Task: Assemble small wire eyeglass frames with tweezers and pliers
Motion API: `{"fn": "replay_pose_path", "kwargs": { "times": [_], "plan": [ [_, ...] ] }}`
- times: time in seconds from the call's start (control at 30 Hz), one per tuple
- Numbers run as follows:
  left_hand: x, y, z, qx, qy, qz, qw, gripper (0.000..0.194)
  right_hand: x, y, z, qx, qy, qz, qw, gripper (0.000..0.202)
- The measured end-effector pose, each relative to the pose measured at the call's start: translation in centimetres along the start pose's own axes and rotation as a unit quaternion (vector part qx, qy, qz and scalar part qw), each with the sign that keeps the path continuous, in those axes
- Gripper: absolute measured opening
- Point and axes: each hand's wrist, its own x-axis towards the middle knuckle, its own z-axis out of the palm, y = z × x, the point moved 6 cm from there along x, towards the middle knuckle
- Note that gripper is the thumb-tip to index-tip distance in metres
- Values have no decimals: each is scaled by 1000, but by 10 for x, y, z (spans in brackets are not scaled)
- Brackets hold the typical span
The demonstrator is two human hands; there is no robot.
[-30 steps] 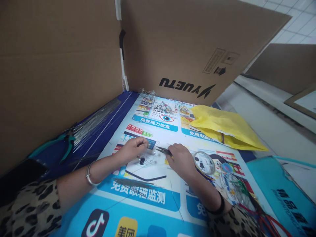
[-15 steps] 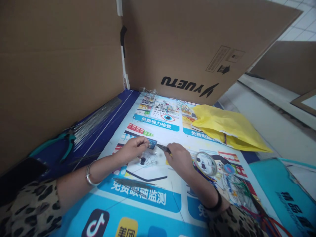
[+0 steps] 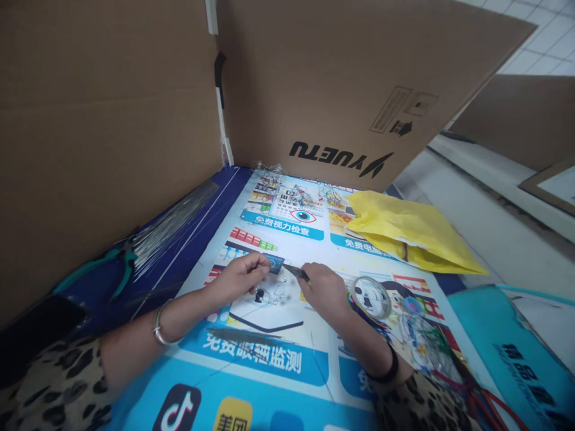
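My left hand (image 3: 242,274) is closed in a pinch, thumb against fingers, on what looks like a thin wire; its far end is too fine to follow. Across a small gap, my right hand (image 3: 326,290) wraps round a pair of narrow-nosed pliers (image 3: 295,272). The pliers' dark jaws point left toward the left fingertips, and the palm hides most of the handles. Below the fingers lies a clear tangle of fine wire with small beads (image 3: 272,295). Several cut wires (image 3: 247,335) lie on the printed sheet (image 3: 309,311) nearer to me.
Cardboard walls (image 3: 287,78) enclose the far and left sides. At left are teal-handled pliers (image 3: 123,272) and a wire bundle (image 3: 168,221). A yellow bag (image 3: 413,230), a roll of clear tape (image 3: 372,297), tangled coloured wires (image 3: 424,341) and a teal bag (image 3: 503,341) sit at right.
The view has shifted slightly. The pliers' tips have drawn a little away from my left fingers, and the left hand has turned slightly, its fingers still pinched.
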Motion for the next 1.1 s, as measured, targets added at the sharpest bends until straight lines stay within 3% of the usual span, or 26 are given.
{"fn": "replay_pose_path", "kwargs": {
  "times": [0.57, 1.1],
  "plan": [
    [-2, 3, 1, -18, -8, 41, 999, 23, -2, -6, -2, -34, 35, 35, 998, 18],
    [2, -3, -5, -15, 33, 52, 998, 24, -1, -4, 3, -34, 37, 34, 998, 18]
  ]
}}
